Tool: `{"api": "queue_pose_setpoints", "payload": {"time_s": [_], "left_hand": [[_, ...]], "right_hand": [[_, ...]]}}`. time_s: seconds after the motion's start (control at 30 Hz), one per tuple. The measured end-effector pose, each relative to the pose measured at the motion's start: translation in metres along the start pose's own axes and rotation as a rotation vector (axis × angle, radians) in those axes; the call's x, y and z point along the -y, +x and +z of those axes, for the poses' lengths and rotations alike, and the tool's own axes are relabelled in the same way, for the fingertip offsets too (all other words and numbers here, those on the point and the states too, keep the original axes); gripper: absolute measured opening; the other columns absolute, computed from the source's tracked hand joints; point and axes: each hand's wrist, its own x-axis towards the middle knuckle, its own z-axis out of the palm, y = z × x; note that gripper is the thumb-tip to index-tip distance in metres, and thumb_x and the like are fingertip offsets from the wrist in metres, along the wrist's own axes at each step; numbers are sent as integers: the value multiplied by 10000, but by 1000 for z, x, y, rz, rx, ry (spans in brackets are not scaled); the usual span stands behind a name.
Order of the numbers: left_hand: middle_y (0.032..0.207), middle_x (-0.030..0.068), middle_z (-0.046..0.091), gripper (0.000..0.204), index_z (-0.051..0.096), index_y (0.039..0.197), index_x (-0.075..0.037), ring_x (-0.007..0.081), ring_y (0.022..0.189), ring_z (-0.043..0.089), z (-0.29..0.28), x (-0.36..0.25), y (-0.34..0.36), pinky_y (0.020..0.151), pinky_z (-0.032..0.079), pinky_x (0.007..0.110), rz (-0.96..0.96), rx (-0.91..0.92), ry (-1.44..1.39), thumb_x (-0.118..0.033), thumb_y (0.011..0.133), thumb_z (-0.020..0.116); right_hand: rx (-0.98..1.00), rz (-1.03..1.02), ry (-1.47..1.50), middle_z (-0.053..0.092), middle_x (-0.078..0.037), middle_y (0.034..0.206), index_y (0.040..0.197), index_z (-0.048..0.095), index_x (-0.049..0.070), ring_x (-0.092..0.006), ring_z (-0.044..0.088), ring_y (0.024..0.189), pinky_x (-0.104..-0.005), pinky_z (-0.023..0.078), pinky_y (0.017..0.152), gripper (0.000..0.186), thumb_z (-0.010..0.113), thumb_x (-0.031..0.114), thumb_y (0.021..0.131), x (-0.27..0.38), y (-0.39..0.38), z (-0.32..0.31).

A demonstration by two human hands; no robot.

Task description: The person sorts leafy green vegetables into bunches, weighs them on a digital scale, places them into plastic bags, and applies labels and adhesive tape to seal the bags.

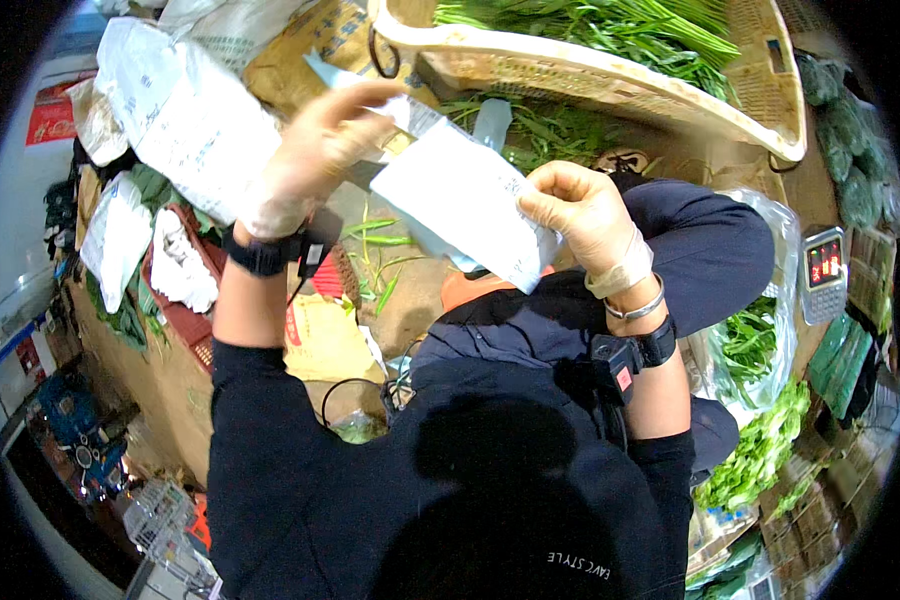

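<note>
The right hand point(588, 215), right of the centre of the frame, is shown with thumb and fingers pinching the right edge of a pale plastic bag point(460, 195). The left hand point(325, 145), in the upper left of centre, is blurred by motion; its fingers are pointed toward the bag's upper end, but whether the film is gripped or merely neighboured cannot be told. The bag is stretched flat across the centre, above the dark-clothed lap. A dark wristband point(260, 255) is worn on the left wrist; a second band point(658, 345) is seen on the right forearm.

Farther out, loose greens point(570, 135) are scattered below a plastic crate point(610, 82), in which green stems point(660, 35) are piled at the upper right. Slender green pods point(382, 240) and a yellow packet point(328, 340) are seen left of centre. A large white bag point(190, 120) is placed at the upper left, and a device with a red display point(824, 275) at the right edge.

As a judgement, the film could be lost from the right hand, since only its edge is pinched; it could be creased or torn by uneven pulling, and, if dropped, could be soiled among the scattered greens.
</note>
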Motion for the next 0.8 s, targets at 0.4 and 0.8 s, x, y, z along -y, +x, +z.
{"api": "queue_pose_setpoints", "payload": {"time_s": [0.4, 0.8], "left_hand": [[1095, 119, 593, 713, 499, 1176, 28, 245, 1023, 561, 74, 32, -34, 923, 408, 386, -101, -23, -986, -599, 867, 361], [917, 56, 620, 249, 565, 1024, 0, 145, 818, 593, 64, 29, -2, 729, 478, 295, -16, -206, -771, -132, 822, 626]], "right_hand": [[-90, 50, -14, 613, -3, 754, 836, 610, 6, -67, 537, 688, -216, 436, 643, 98, 637, 95, 805, -9, -1, 8], [56, 91, 54, 617, -23, 821, 921, 613, -6, -86, 549, 708, -225, 441, 656, 234, 593, 214, 841, -18, 13, 11]]}}
